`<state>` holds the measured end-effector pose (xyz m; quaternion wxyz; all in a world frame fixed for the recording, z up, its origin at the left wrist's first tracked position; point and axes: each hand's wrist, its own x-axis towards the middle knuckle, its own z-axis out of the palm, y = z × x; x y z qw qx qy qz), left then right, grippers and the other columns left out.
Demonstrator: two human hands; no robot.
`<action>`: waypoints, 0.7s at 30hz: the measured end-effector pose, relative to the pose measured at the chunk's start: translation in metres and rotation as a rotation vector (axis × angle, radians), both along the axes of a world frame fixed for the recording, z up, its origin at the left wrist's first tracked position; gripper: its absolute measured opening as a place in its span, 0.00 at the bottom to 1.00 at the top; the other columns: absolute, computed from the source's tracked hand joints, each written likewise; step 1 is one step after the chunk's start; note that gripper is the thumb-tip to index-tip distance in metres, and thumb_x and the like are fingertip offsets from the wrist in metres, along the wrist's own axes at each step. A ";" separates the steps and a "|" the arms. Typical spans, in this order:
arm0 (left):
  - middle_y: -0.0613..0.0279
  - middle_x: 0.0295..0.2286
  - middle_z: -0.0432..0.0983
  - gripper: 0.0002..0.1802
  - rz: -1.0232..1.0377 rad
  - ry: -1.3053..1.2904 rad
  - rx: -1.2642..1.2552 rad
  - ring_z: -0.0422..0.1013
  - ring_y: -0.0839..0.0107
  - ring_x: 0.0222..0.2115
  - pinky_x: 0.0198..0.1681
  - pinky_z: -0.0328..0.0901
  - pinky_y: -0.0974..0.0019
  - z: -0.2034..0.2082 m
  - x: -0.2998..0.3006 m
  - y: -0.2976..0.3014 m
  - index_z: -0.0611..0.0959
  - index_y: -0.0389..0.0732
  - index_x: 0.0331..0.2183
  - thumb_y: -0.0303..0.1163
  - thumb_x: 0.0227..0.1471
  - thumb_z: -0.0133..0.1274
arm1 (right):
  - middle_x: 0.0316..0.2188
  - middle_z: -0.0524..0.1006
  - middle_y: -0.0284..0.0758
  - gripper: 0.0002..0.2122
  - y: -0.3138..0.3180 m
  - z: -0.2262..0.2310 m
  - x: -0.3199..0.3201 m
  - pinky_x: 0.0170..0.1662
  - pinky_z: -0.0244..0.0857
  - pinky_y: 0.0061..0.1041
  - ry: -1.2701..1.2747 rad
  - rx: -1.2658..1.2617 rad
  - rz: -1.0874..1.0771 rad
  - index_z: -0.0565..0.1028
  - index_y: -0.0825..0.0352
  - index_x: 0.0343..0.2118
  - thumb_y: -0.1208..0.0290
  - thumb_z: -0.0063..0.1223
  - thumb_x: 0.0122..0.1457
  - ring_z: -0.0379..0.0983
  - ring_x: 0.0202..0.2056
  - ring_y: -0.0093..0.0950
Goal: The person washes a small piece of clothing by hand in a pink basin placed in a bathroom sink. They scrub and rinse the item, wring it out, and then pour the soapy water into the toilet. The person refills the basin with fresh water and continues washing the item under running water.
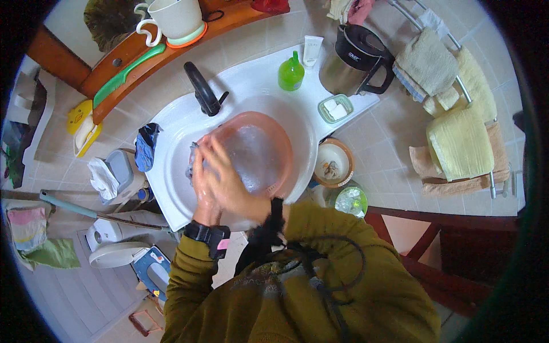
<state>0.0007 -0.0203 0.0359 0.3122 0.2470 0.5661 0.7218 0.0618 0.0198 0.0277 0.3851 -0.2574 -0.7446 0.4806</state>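
Over the left side of a pink basin (pixel 283 134) in the white sink, my two wet hands are together, palm to palm. My left hand (pixel 200 182) points its fingers up and away, stretched out. Across it lies my right hand (pixel 230 178), its fingers also stretched and slightly blurred. A crumpled grey-blue cloth (pixel 191 166) shows just left of my left hand; whether that hand touches it is hidden. Cloudy water (pixel 251 151) fills the basin, with a greyish mass in it. The black faucet (pixel 200 90) stands beyond my fingertips.
Around the sink rim stand a green bottle (pixel 291 74), a white tube (pixel 311 51), a soap dish (pixel 336 108) and a kettle (pixel 353 60). A blue-black cloth (pixel 147 147) hangs at the left edge. Towels (pixel 460 143) hang at right. A shelf (pixel 229 20) holds a cup and comb.
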 end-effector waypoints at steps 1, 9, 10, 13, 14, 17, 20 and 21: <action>0.58 0.54 0.69 0.21 -0.040 -0.069 0.053 0.66 0.67 0.54 0.59 0.60 0.65 0.001 -0.002 -0.003 0.69 0.39 0.58 0.36 0.69 0.35 | 0.64 0.57 0.55 0.24 -0.006 0.001 0.004 0.68 0.45 0.41 0.001 0.205 0.021 0.67 0.68 0.60 0.68 0.49 0.61 0.51 0.65 0.54; 0.61 0.53 0.70 0.22 0.022 -0.697 0.147 0.66 0.66 0.53 0.57 0.63 0.60 0.008 0.013 0.006 0.71 0.45 0.57 0.45 0.67 0.42 | 0.65 0.55 0.55 0.23 0.046 -0.001 -0.018 0.69 0.42 0.41 -0.019 -0.256 0.008 0.66 0.68 0.60 0.71 0.45 0.62 0.48 0.67 0.51; 0.61 0.55 0.68 0.24 0.019 -0.716 0.085 0.65 0.66 0.55 0.59 0.61 0.60 0.009 0.012 0.006 0.70 0.44 0.58 0.46 0.67 0.40 | 0.66 0.55 0.54 0.24 0.041 0.002 -0.015 0.69 0.42 0.39 0.003 -0.295 0.023 0.65 0.68 0.61 0.72 0.45 0.61 0.47 0.68 0.49; 0.60 0.58 0.65 0.28 -0.014 -0.609 0.129 0.63 0.65 0.58 0.61 0.59 0.61 0.011 0.002 0.003 0.67 0.44 0.61 0.49 0.68 0.36 | 0.67 0.50 0.53 0.25 0.000 0.018 0.007 0.69 0.42 0.38 -0.036 -0.075 0.100 0.62 0.70 0.63 0.72 0.44 0.61 0.45 0.69 0.46; 0.59 0.58 0.65 0.29 -0.023 -0.552 0.173 0.62 0.65 0.58 0.61 0.59 0.61 0.011 0.000 0.003 0.67 0.43 0.61 0.50 0.68 0.36 | 0.68 0.49 0.54 0.26 -0.007 0.024 0.012 0.69 0.41 0.38 -0.037 -0.030 0.115 0.62 0.71 0.63 0.72 0.44 0.61 0.44 0.69 0.46; 0.60 0.57 0.65 0.27 -0.025 -0.548 0.195 0.64 0.66 0.56 0.60 0.59 0.63 0.008 0.000 0.007 0.68 0.42 0.60 0.48 0.68 0.38 | 0.66 0.51 0.56 0.25 0.011 0.032 0.002 0.69 0.40 0.38 0.048 -0.043 0.105 0.62 0.72 0.63 0.71 0.42 0.63 0.45 0.68 0.49; 0.61 0.50 0.72 0.21 0.031 -0.599 0.251 0.68 0.69 0.51 0.55 0.63 0.66 0.000 0.013 0.009 0.73 0.40 0.54 0.42 0.66 0.46 | 0.65 0.53 0.58 0.23 0.045 0.022 -0.015 0.69 0.41 0.40 0.106 -0.317 -0.011 0.63 0.74 0.61 0.70 0.41 0.64 0.48 0.67 0.53; 0.62 0.50 0.72 0.22 0.079 -0.599 0.160 0.68 0.69 0.50 0.55 0.63 0.67 -0.001 0.012 0.005 0.73 0.40 0.54 0.42 0.66 0.45 | 0.65 0.53 0.59 0.23 0.044 0.016 -0.016 0.69 0.41 0.40 0.072 -0.276 0.036 0.63 0.74 0.61 0.70 0.41 0.64 0.48 0.66 0.53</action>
